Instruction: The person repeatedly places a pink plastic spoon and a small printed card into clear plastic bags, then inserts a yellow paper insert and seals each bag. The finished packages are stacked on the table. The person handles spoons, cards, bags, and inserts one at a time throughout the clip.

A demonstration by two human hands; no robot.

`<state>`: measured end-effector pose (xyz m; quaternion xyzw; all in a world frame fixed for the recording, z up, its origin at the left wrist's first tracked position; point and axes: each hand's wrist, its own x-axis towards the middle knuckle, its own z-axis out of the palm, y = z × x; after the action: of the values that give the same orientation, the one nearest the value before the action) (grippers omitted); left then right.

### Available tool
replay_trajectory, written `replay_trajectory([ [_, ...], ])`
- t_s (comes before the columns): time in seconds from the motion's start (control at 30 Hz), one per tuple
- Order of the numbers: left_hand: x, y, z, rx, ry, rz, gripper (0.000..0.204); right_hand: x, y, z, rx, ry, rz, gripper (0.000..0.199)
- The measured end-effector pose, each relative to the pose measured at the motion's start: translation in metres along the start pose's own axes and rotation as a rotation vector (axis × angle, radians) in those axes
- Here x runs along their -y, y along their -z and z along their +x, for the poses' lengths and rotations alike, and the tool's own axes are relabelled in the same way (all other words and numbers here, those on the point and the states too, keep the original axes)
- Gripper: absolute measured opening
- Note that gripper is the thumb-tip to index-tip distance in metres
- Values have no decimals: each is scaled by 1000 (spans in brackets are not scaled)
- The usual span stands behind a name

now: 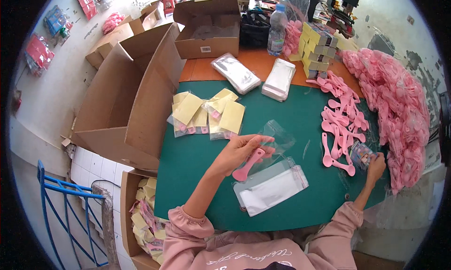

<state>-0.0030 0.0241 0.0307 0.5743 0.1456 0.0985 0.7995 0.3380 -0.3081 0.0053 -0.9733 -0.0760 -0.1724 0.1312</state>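
Green mat (291,119) lies bare between left hand (239,152) and right hand (376,169).

a green mat (197,157) covers an orange table (249,58); finished packets with yellow cards (206,112) lie on the mat; two stacks of clear bags (256,75) sit behind them; a water bottle (277,30) stands by an open cardboard box (206,28); yellow-and-grey small boxes (317,49) are stacked at right; a large empty carton (127,96) stands at left; a blue metal frame (66,199) stands on the floor
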Motion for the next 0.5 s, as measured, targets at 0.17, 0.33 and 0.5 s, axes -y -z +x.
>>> replay_trajectory([
  [0.17, 5, -5, 2, 55, 26, 30, 37, 130, 66, -62, 258, 216, 847, 15],
  [0.33, 6, -11, 1, 102, 9, 91, 37, 202, 76, -110, 547, 461, 1219, 11],
  [0.5, 11, -8, 4, 77, 20, 227, 34, 210, 95, -106, 863, 652, 887, 8],
])
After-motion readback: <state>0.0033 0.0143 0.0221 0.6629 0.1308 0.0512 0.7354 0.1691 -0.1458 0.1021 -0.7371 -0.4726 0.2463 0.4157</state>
